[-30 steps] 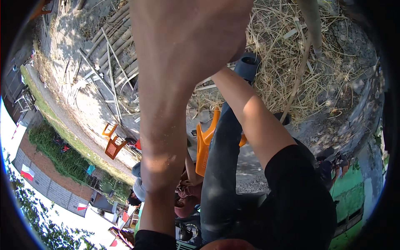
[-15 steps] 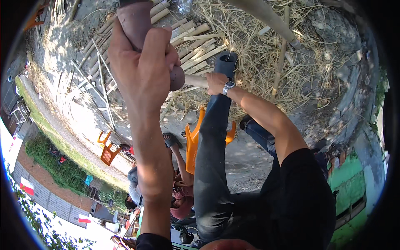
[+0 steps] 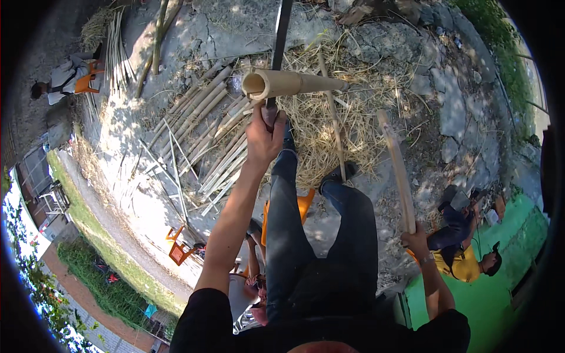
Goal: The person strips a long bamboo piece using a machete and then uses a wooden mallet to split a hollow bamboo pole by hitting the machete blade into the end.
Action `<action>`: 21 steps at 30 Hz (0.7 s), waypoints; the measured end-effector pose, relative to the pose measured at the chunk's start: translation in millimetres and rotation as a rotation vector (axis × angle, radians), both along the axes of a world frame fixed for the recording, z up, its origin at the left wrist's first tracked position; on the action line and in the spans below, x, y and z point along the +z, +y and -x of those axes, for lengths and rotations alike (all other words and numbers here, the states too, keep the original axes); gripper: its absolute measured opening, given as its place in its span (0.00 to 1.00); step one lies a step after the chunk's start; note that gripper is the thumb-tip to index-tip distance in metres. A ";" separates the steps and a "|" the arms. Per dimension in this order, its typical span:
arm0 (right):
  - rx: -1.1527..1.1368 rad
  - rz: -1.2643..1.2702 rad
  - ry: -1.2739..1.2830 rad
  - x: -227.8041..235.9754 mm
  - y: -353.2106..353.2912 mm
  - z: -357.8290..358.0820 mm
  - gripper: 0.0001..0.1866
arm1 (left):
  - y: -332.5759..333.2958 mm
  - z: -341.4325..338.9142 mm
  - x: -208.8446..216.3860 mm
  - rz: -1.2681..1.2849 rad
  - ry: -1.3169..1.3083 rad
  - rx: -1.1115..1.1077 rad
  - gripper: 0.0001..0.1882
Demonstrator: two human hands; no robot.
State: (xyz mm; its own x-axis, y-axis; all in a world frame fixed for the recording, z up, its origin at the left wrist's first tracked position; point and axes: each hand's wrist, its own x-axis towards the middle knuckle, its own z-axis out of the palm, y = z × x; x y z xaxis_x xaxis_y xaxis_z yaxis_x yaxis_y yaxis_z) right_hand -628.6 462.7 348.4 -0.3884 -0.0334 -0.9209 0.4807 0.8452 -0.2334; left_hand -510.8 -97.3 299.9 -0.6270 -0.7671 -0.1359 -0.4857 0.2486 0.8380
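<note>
My left hand [image 3: 263,141] grips the brown handle of a long dark-bladed knife [image 3: 283,32]. Its blade crosses a pale, hollow bamboo pole [image 3: 285,83] near the pole's open end, sticking out beyond it; whether it has cut into the wall is hidden. The pole slants away from me, and its far end reaches over the shavings. Out to the right, my right hand [image 3: 415,242] is closed around the lower end of a thick wooden stick [image 3: 398,167], which points up and away, apart from the pole.
Split bamboo lengths [image 3: 194,106] lie left of my feet, with curly bamboo shavings [image 3: 321,138] ahead. An orange chair [image 3: 305,206] shows by my legs. One person in yellow [image 3: 465,265] is at right; another sits far left [image 3: 63,73]; a third is at lower left.
My left hand has moved away from the camera, bringing the blade and the bamboo pole into view. My right hand has swung out to the right with the stick.
</note>
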 end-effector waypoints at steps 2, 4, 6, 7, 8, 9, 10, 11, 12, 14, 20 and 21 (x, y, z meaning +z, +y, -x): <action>-0.192 0.074 0.076 41.1 38.2 -7.7 0.32 | 31.1 20.9 17.4 0.064 -0.120 -0.162 0.19; -0.396 0.124 0.164 68.6 58.5 -27.7 0.32 | 52.5 42.3 27.3 0.125 -0.086 -0.320 0.19; -0.554 0.138 0.619 96.2 54.5 -62.5 0.36 | 82.3 71.2 40.9 0.170 -0.043 -0.535 0.16; -0.574 0.136 0.646 105.7 48.9 -70.9 0.36 | 91.7 80.6 48.4 0.176 -0.016 -0.555 0.16; -0.644 0.200 0.690 111.7 40.5 -77.3 0.38 | 101.3 90.7 51.4 0.217 -0.097 -0.666 0.13; -0.708 0.273 0.730 115.2 34.9 -75.7 0.39 | 107.4 99.9 57.0 0.270 -0.182 -0.768 0.11; -0.804 0.445 0.660 121.1 38.0 -68.5 0.39 | 120.0 110.1 63.1 0.288 -0.266 -0.779 0.11; -0.889 0.628 0.590 122.9 39.8 -53.1 0.39 | 131.9 118.5 64.7 0.300 -0.225 -0.810 0.11; -0.830 0.684 0.631 120.8 36.1 -32.6 0.38 | 142.9 122.2 63.4 0.351 -0.271 -0.792 0.13; -0.631 0.760 0.765 111.3 41.5 10.5 0.33 | 166.4 140.0 61.2 0.407 -0.285 -0.813 0.14; -0.635 0.775 0.817 206.2 1.9 35.7 0.21 | 164.1 156.7 60.9 0.625 -0.332 -0.589 0.15; -0.539 0.689 0.781 202.7 8.6 28.0 0.20 | 169.3 163.6 64.3 0.628 -0.324 -0.611 0.15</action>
